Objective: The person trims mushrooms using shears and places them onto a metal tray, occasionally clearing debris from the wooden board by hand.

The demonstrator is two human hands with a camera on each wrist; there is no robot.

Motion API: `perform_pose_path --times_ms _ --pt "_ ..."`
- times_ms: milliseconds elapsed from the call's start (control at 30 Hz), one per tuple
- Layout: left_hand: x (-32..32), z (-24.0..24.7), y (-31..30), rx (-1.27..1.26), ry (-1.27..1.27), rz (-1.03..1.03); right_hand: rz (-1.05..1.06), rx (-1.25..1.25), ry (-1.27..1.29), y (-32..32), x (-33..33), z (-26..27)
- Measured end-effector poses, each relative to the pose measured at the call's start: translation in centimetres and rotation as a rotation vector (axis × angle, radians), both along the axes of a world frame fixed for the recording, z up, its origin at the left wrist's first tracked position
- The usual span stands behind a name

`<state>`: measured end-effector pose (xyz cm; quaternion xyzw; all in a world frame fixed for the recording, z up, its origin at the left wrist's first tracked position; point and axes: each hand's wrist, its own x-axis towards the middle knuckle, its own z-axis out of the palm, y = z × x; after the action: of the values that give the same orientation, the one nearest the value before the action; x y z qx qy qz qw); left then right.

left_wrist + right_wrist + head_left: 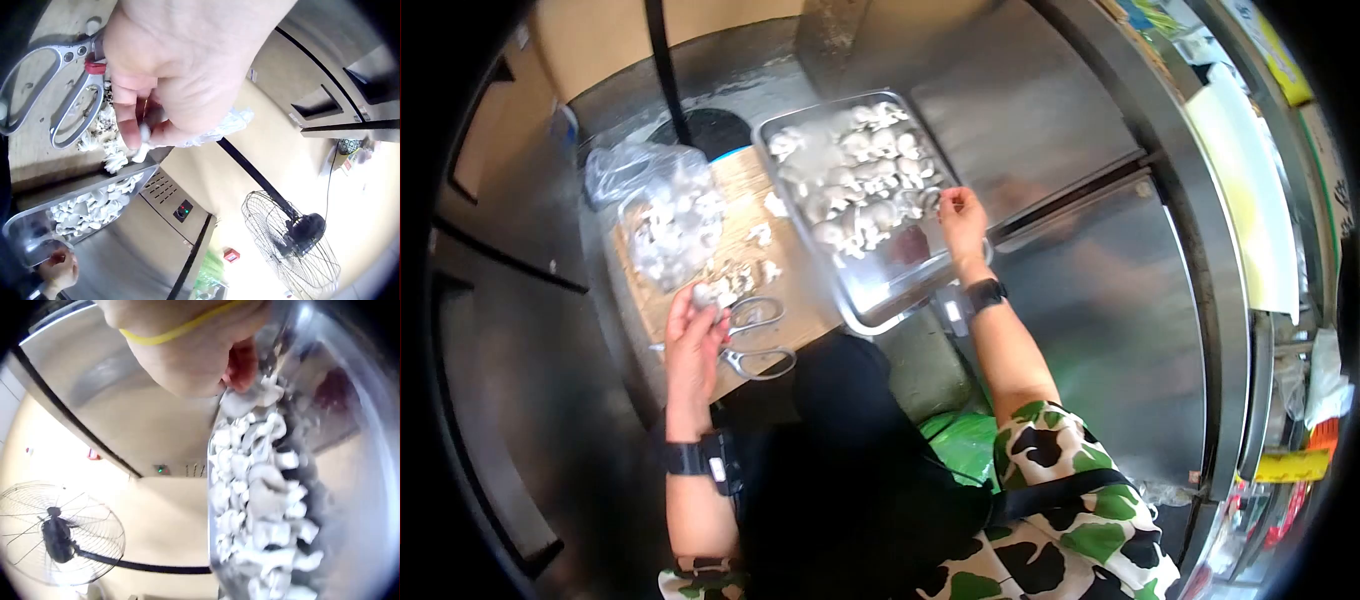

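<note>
My left hand (pixel 690 350) pinches a small pale oyster mushroom (pixel 144 145) between thumb and fingers, over the wooden board (pixel 800 295). Beside that hand lie metal scissors (pixel 760 362), their handles toward my body, and trimmed mushroom scraps (pixel 114 156). At the right rim of a metal tray (pixel 870 318), my right hand (pixel 963 225) has its fingers curled, pinching a grey-capped oyster mushroom (pixel 240 405) low over the tray. Rows of oyster mushrooms (pixel 865 180) fill the far part of that tray, while its near end shows bare metal.
A clear plastic bag (pixel 670 225) full of mushrooms stands on the board's left side. Steel cabinet doors (pixel 1100 320) rise close on the right. A black fan pole (pixel 665 75) stands behind the board, and a green bag (pixel 965 445) lies below the tray.
</note>
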<state>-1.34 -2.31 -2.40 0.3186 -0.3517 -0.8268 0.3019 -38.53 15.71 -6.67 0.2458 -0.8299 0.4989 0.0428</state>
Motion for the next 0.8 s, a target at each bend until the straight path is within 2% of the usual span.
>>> perform_pose_path --times_ms 67,167,400,500,600,800 --pt "0.0 0.2 -0.1 -0.008 -0.003 -0.019 0.054 0.117 0.077 -0.3 2.2 1.9" --pt "-0.4 0.1 0.2 -0.018 0.003 -0.035 -0.081 0.251 0.201 0.2 2.2 0.7" --pt "0.2 -0.2 -0.1 -0.036 -0.004 -0.023 -0.132 0.298 0.113 0.2 1.7 -0.8" --pt "0.0 0.2 -0.1 -0.029 -0.011 -0.030 -0.220 0.299 0.237 0.6 1.0 -1.6" --pt "0.1 -0.4 -0.2 -0.023 -0.007 -0.037 -0.188 0.483 0.080 1.4 1.6 -0.8" --pt "-0.3 -0.1 -0.1 -0.028 -0.009 -0.049 -0.161 0.619 0.077 1.9 2.3 0.0"
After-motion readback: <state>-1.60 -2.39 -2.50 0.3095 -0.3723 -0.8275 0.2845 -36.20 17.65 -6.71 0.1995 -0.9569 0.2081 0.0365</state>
